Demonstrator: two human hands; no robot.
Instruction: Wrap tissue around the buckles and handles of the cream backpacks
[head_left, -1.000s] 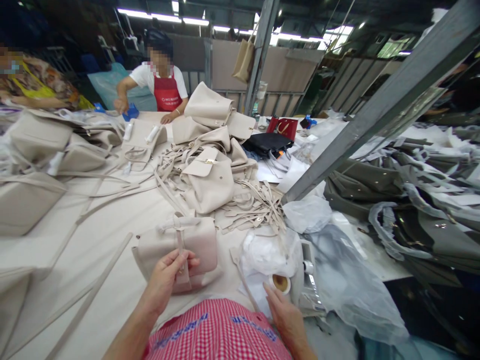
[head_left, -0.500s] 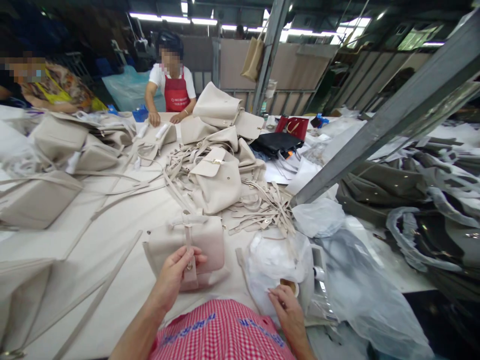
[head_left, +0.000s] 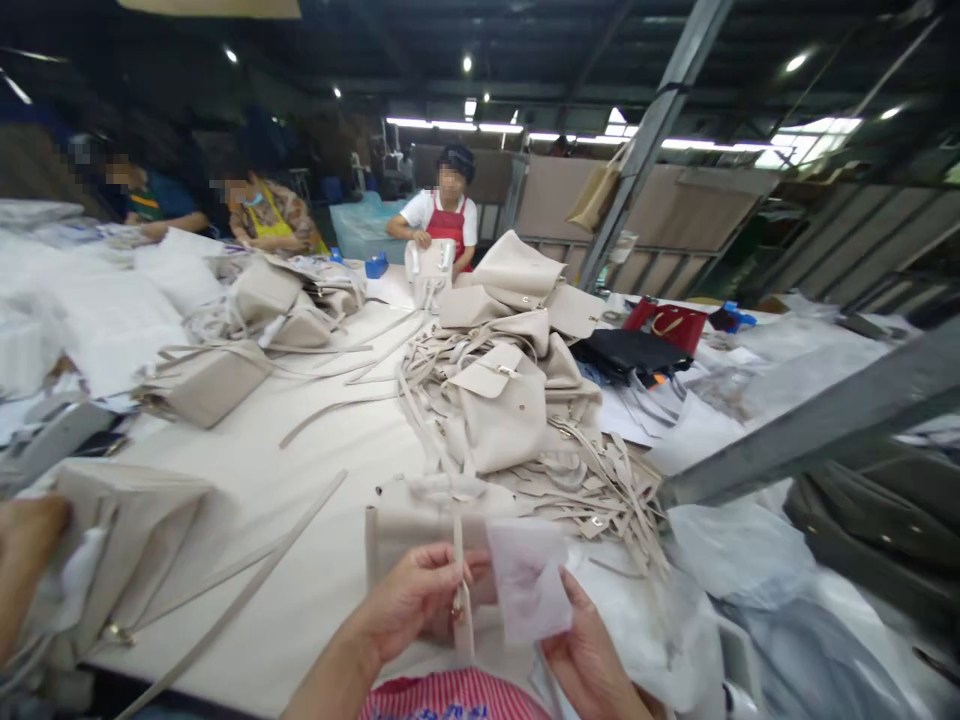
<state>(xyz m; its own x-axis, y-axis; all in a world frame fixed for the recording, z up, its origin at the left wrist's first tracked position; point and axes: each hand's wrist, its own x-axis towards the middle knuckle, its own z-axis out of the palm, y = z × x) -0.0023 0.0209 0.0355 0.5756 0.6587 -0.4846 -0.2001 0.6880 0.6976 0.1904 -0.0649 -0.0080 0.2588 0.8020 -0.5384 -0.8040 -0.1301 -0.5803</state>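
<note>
A beige bag (head_left: pixel 409 530) lies on the white table (head_left: pixel 330 450) just in front of me. My left hand (head_left: pixel 412 600) is closed on the bag's narrow beige strap (head_left: pixel 459 570), pinching it near a small metal fitting. My right hand (head_left: pixel 589 660) holds a thin, translucent white sheet (head_left: pixel 529 580) up beside the strap, fingers pinched on its lower edge. Both hands sit close together over the near edge of the bag.
A heap of beige bags and loose straps (head_left: pixel 517 400) fills the table's middle. More beige bags (head_left: pixel 202 385) lie left. Plastic wrap (head_left: pixel 750 560) and dark bags (head_left: pixel 855 530) lie right, under a slanted metal beam (head_left: pixel 810 430). Several people (head_left: pixel 442 215) work at the far end. Someone's arm (head_left: pixel 26 560) shows at the left edge.
My right hand left the tape roll and plastic at the right and came up holding a thin white sheet beside the strap. The camera tilted up and turned left.
</note>
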